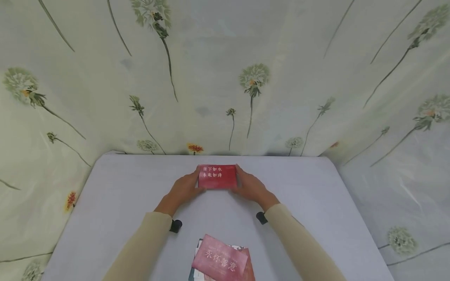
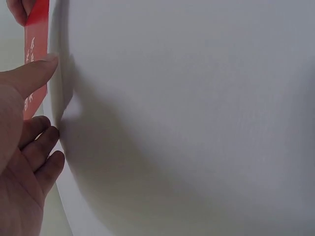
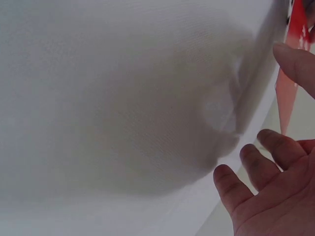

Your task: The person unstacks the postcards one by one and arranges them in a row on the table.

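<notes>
A red card [image 1: 217, 178] with white printed characters is held level near the far edge of the table, its long side running left to right. My left hand [image 1: 183, 189] grips its left end, with the thumb along the near corner and fingers at the far corner. At the opposite end my right hand [image 1: 254, 187] holds it in the same way. In the left wrist view the thumb [image 2: 37, 73] overlaps the card's red face. From the right wrist, the lower fingers [image 3: 256, 164] spread below the card's edge.
Close to the front of the white table [image 1: 116, 203] lies a loose pile of cards, a pink card [image 1: 220, 255] with white characters on top. Behind the table and at both sides hangs a dandelion-patterned cloth [image 1: 211, 78]. Dark wrist devices [image 1: 176, 226] sit under the sleeves.
</notes>
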Demonstrator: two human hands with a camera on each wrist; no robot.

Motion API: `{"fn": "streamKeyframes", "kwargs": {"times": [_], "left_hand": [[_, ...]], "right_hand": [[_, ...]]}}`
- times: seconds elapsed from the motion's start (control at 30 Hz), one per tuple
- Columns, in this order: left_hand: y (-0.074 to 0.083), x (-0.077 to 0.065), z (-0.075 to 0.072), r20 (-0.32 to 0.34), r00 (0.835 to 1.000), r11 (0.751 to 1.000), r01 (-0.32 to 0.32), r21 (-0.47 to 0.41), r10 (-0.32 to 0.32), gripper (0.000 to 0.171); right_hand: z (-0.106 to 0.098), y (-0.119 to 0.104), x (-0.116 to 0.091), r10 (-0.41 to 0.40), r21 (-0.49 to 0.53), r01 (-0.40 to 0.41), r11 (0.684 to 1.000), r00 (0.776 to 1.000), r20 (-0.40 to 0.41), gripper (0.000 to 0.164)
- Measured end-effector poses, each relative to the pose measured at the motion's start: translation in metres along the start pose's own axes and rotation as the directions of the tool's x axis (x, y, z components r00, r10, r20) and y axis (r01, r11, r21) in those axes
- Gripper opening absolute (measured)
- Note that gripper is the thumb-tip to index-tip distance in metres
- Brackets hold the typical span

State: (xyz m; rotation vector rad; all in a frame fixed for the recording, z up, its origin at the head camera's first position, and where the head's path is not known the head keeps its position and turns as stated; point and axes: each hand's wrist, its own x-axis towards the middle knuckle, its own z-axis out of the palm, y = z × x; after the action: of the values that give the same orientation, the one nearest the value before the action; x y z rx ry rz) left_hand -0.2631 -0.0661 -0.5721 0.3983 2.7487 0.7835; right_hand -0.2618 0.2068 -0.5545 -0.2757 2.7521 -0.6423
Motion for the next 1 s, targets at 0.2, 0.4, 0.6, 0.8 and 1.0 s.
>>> {"fn": "streamKeyframes", "kwargs": {"times": [0.2, 0.4, 0.6, 0.8, 1.0], "left_hand": [[-0.005, 0.006, -0.001, 0.001, 1.000, 1.000, -0.015, 0.026, 0.015, 0.096], [-0.009, 0.013, -0.001, -0.004, 1.000, 0.997, -0.013, 0.080, 0.014, 0.095], [-0.009, 0.016, -0.004, -0.028, 1.000, 0.994, 0.003, 0.109, 0.000, 0.093], [-0.010, 0.017, -0.004, -0.029, 1.000, 0.998, 0.005, 0.070, -0.003, 0.094], [-0.012, 0.021, 0.000, -0.022, 0.998, 0.994, 0.062, 0.089, -0.061, 0.098]], "right_hand": [[0.001, -0.001, 0.007, -0.001, -0.003, 0.001, 1.000, 1.000, -0.007, 0.097], [0.002, -0.005, 0.014, -0.012, -0.013, 0.012, 1.000, 1.000, -0.024, 0.094], [0.001, -0.010, 0.019, -0.014, 0.040, 0.016, 0.999, 0.999, -0.033, 0.093], [0.005, -0.007, 0.025, 0.017, 0.038, -0.015, 0.999, 0.999, -0.033, 0.091], [0.007, -0.005, 0.027, 0.016, 0.062, -0.013, 0.998, 0.999, -0.041, 0.090]]}}
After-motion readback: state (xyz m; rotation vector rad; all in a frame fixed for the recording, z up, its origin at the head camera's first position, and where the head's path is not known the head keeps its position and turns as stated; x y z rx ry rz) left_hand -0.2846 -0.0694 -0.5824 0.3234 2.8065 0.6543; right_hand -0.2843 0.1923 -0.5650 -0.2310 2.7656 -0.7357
